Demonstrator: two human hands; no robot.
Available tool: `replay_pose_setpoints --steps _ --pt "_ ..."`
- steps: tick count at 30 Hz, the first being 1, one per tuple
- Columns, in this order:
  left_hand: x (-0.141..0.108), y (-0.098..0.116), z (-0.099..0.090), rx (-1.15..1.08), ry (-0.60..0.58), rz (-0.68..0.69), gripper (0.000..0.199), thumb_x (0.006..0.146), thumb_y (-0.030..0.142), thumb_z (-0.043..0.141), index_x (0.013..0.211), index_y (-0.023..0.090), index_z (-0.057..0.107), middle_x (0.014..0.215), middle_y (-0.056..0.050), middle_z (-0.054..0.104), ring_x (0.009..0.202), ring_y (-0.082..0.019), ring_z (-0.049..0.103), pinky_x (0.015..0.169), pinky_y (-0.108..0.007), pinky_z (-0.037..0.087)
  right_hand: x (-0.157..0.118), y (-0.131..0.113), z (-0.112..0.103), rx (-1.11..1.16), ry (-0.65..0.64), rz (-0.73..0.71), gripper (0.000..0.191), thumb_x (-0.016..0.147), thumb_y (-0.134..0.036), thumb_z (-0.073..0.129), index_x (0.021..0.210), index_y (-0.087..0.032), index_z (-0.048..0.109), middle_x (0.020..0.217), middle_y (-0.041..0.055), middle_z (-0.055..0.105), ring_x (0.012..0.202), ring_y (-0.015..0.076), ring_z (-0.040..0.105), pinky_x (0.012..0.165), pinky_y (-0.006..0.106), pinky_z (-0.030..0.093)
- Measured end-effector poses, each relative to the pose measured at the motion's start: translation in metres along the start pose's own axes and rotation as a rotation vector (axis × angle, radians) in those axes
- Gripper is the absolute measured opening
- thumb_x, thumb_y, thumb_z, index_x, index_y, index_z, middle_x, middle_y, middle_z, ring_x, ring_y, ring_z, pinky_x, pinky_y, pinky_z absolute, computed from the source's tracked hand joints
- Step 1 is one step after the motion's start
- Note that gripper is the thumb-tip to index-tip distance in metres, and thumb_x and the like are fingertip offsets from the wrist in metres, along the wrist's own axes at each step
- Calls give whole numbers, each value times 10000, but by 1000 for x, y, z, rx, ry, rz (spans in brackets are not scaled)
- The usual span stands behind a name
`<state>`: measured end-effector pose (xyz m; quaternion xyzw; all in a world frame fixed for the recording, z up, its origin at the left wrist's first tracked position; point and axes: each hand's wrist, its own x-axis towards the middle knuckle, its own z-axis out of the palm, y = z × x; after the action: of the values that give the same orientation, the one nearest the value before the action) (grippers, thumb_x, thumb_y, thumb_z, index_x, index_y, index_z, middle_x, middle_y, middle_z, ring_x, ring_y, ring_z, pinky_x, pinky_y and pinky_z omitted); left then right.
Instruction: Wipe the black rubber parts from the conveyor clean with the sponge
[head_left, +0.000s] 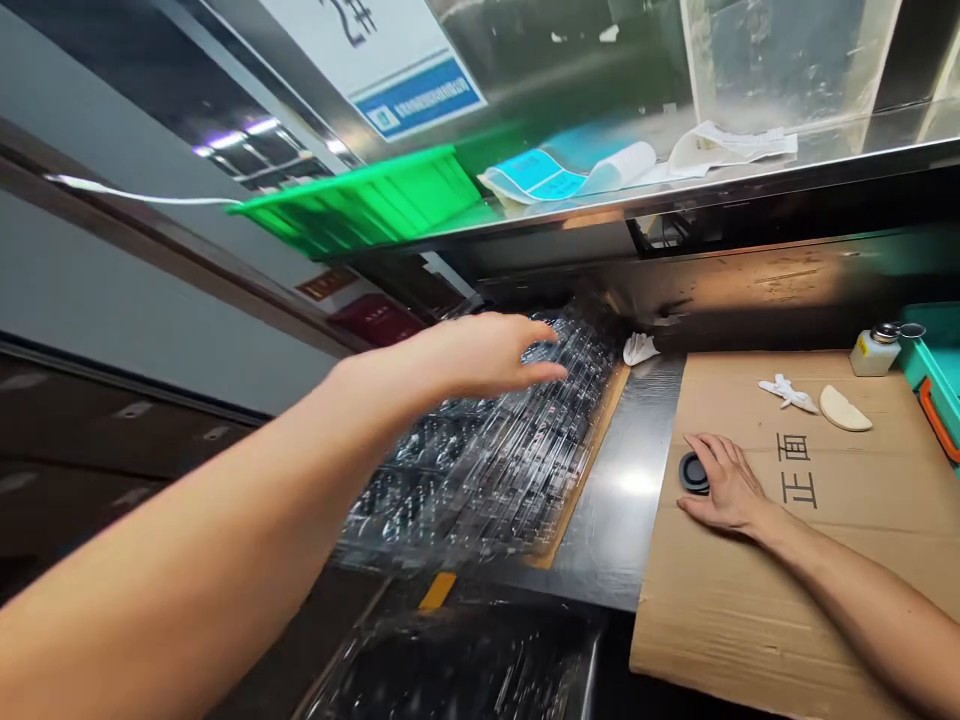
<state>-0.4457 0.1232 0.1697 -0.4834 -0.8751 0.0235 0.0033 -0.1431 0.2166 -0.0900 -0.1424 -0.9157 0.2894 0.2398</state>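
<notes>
My left hand point(480, 358) reaches out, open and slightly blurred, over a stack of clear plastic trays point(487, 460) holding small dark items. I cannot tell whether its fingertips touch the stack. My right hand point(724, 485) lies on a brown cardboard sheet point(750, 620) printed with black Chinese characters. Its fingers cover part of a black round disc point(694, 473). A white cloth point(787, 393) and a beige crescent-shaped pad point(844, 408) lie beyond that hand.
A small white bottle with a metal top point(874, 350) and a teal bin point(937, 370) stand at the far right. A steel surface point(622, 490) separates the trays from the cardboard. Overhead, a glass shelf carries a green tray point(360, 200) and a roll of blue labels point(570, 170).
</notes>
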Motion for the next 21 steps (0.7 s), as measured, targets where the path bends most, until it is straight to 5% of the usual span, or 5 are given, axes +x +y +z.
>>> replay_pose_setpoints --steps 3,6,12,16,21 --pt "-64 57 28 -157 -108 349 672 725 673 702 1286 307 648 1300 -36 668 1246 -314 585 1120 -404 382 9 15 -24 151 61 46 814 737 -436 732 1448 -149 456 1460 184 457 1286 303 482 1072 457 415" --pt "-97 109 86 -386 -143 539 756 781 608 682 1443 293 499 1498 -86 506 1371 -309 480 1152 -410 356 12 34 -70 279 389 344 520 862 -458 574 1265 -129 593 1244 159 629 972 215 637 870 368 522" --pt "-90 177 194 -410 -211 412 952 737 469 762 1546 215 330 1581 -190 334 1433 -395 356 1137 -501 343 -47 64 -145 154 581 519 308 836 -415 590 982 -170 707 928 62 734 710 165 641 714 284 499" --pt "-85 187 212 -367 -145 481 580 857 311 605 1418 187 524 1356 -155 576 1285 -341 494 1120 -469 348 -83 83 -149 32 481 580 236 862 -332 550 934 -185 721 875 44 736 719 169 649 722 268 473" --pt "-98 184 206 -321 -154 491 413 865 336 581 1254 207 636 1247 -128 617 1201 -311 544 1054 -436 410 -62 95 -140 -304 333 574 272 905 -244 527 1110 -214 703 1170 98 674 1063 230 569 920 321 402"
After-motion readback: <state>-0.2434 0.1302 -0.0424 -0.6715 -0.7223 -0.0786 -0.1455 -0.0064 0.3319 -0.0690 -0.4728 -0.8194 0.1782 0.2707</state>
